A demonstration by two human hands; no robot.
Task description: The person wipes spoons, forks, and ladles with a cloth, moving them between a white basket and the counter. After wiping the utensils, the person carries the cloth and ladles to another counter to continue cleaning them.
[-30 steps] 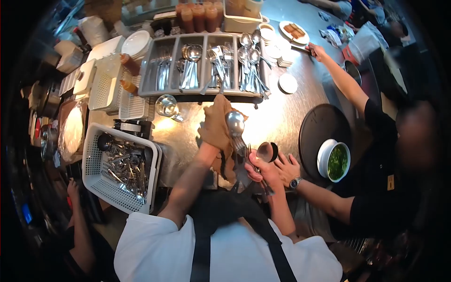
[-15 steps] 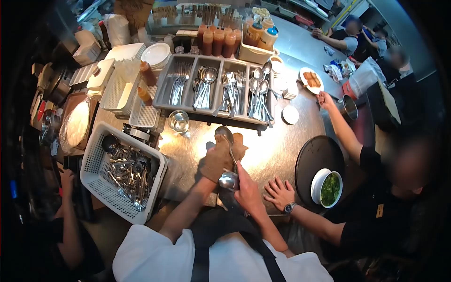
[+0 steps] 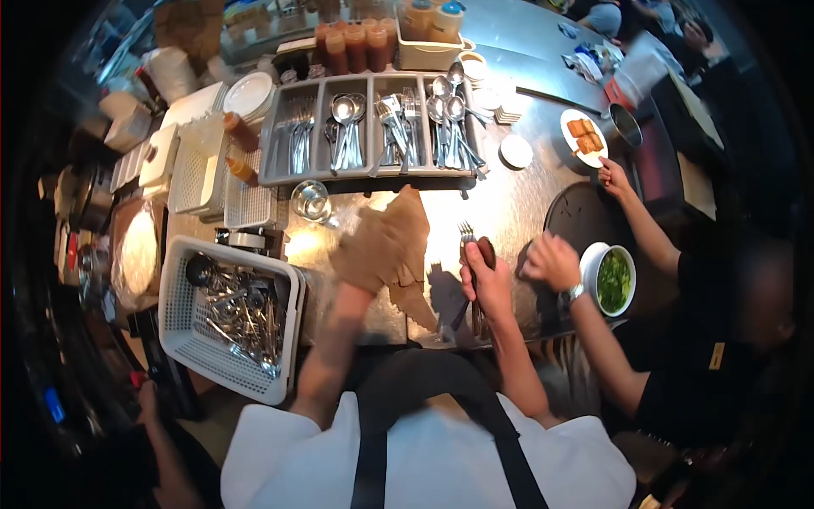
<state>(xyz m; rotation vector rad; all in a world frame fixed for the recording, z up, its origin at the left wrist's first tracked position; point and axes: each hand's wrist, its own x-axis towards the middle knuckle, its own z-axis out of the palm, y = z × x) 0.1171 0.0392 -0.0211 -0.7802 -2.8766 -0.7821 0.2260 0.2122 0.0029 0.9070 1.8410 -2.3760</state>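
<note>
We hold a fork [image 3: 466, 231] and a dark-looking spoon [image 3: 486, 251] upright together in our right hand [image 3: 490, 288], its fingers closed around the handles and the thumb pressed along the front, above the near part of the steel tabletop [image 3: 521, 204]. Our left hand [image 3: 369, 248] is blurred against a brown cloth [image 3: 410, 246] that hangs down beside it, and we cannot tell how its fingers are set. Ahead lies the grey cutlery tray [image 3: 370, 110], with forks and spoons in its four compartments, and a clear glass [image 3: 311, 202] just in front of it. To our left, a white perforated basket [image 3: 212, 373] holds jumbled cutlery [image 3: 242, 314]. On our right, a co-worker's one hand [image 3: 553, 263] is near a white bowl of greens [image 3: 615, 280], while the other [image 3: 613, 176] touches a white plate [image 3: 567, 140] bearing golden-brown pieces.
</note>
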